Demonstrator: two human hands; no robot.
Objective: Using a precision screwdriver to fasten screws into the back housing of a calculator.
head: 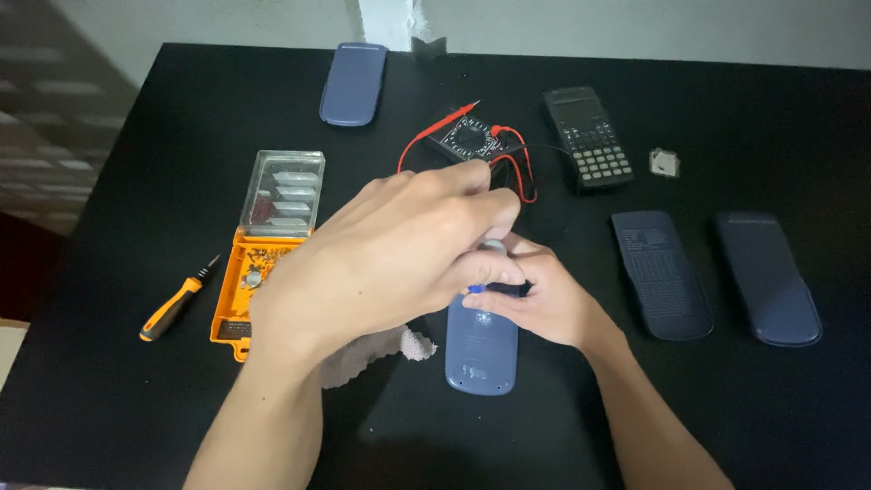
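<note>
The blue-grey calculator back (481, 349) lies face down on the black surface (109, 399), near its front edge, with both hands over its upper end. The right hand (544, 299) steadies it, fingers curled and pinching a small blue-tipped tool (485, 272) upright against the casing. The left hand (399, 254) arches over the top, fingertips pressed together on the tool's cap.

Judged from this, the tip could slip out of its seat and scratch the casing, since the left hand hides it. A freed screw could roll away on the dark surface. The cloth (372, 354) under the left wrist might drag. The multimeter (472, 141) leads lie just behind the hands, easy to snag; the orange bit case (263, 272) sits open beside the left hand.
</note>
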